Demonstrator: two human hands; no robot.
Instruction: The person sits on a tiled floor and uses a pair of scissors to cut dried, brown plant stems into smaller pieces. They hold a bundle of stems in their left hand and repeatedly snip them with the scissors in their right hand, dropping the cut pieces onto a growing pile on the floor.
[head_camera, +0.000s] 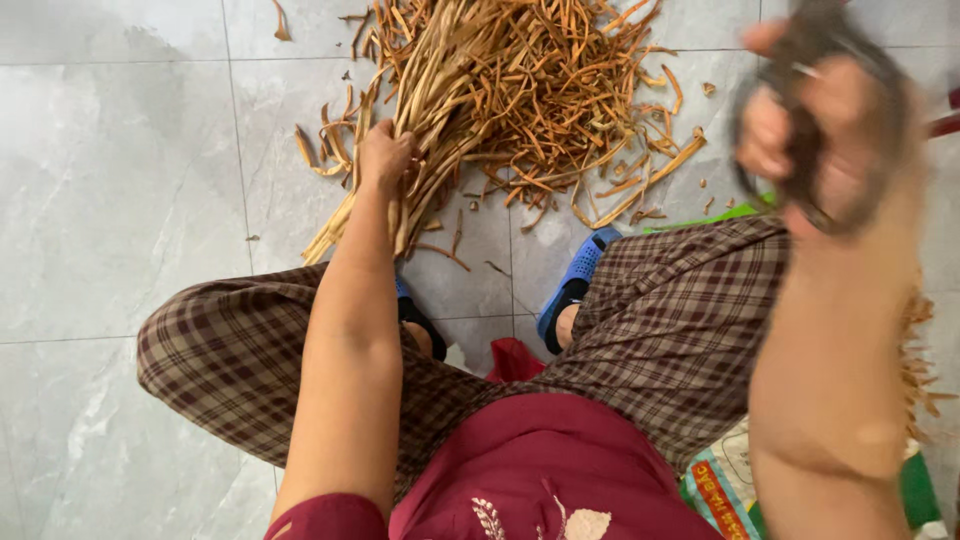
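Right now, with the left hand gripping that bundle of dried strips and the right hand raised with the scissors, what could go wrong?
1. The scissors in the right hand are blurred, apparently moving; a swing toward the left hand might nick it.
2. The left hand holds the strip bundle at one spot, so loose strips may slip out.
3. The strip pile lies close to the blue sandals; scraps could be trodden on.

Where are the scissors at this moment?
In the head view, the scissors, blurred, are at the upper right in the right hand, raised above the right knee, right of the pile of dried strips.
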